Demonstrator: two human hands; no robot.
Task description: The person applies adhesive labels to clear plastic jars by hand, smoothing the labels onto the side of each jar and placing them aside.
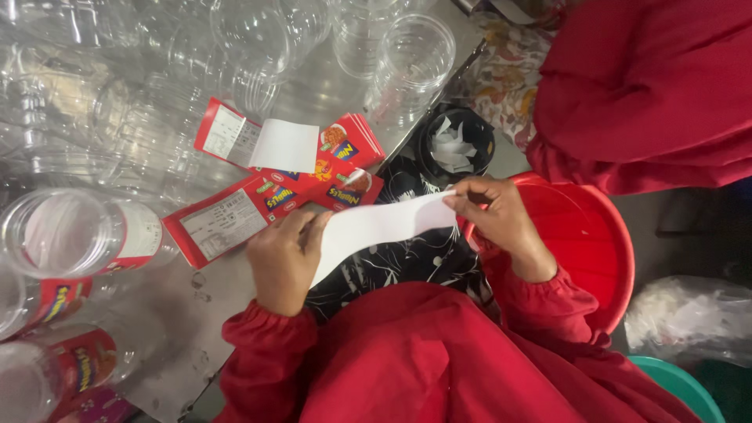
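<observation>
My left hand (pixel 283 258) and my right hand (pixel 501 219) both pinch a long white paper strip (pixel 376 223), the back of a label, stretched between them over my lap. Just beyond my left hand lie red printed labels (pixel 235 219) on the metal table (pixel 329 86). More red labels (pixel 352 141) and a white label back (pixel 283 146) rest further out. Both arms wear red sleeves.
Many clear plastic jars (pixel 411 51) crowd the table's far side; labelled jars (pixel 74 235) lie at the left. A black bin (pixel 478 129) with white paper scraps sits near my right hand, beside a red tub (pixel 587 235). A person in red (pixel 650 86) sits at upper right.
</observation>
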